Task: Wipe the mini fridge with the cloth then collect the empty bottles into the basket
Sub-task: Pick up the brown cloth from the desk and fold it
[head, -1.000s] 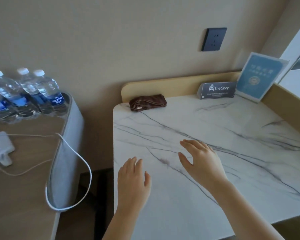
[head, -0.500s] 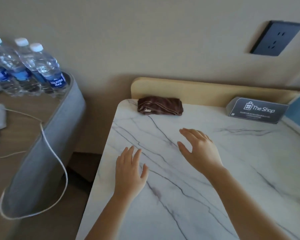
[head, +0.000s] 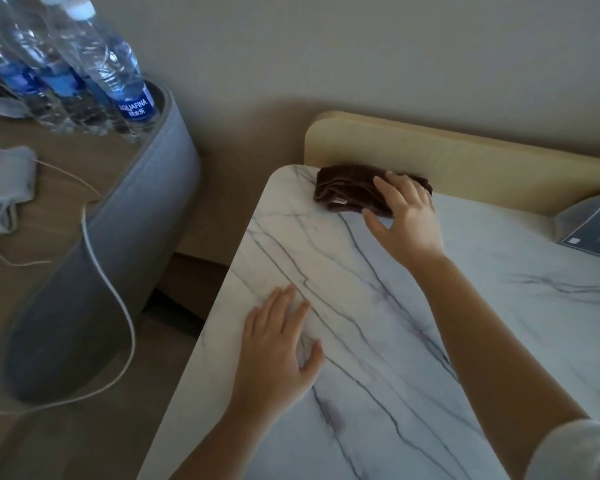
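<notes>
Clear plastic bottles [head: 84, 64] with white caps and blue labels stand close together at the far left, on a brown side table [head: 49, 230] edged by a raised grey rim; how full they are cannot be told. Nearer on that table lies a white charger [head: 7, 178], and its white cable [head: 118, 296] trails over the rim and loops down the outside. A dark gap parts this table from a white marble top [head: 378, 358] with grey veins, which fills the middle and right. The left hand [head: 278, 355] lies palm down on the marble near its left edge, fingers straight and slightly spread, holding nothing. Farther back, a folded dark brown cloth [head: 343, 195] sits at the marble's far left corner, against a pale wooden backboard [head: 465, 161]. The right hand [head: 407, 220] rests on the cloth's right end, fingers spread over the fabric and only a little bent, thumb stretched out beside it; it has not closed around the cloth. At the far right a dark sign [head: 593, 223] stands on the marble, partly cut off, and a pale sleeve [head: 575, 452] shows at the lower right corner.
</notes>
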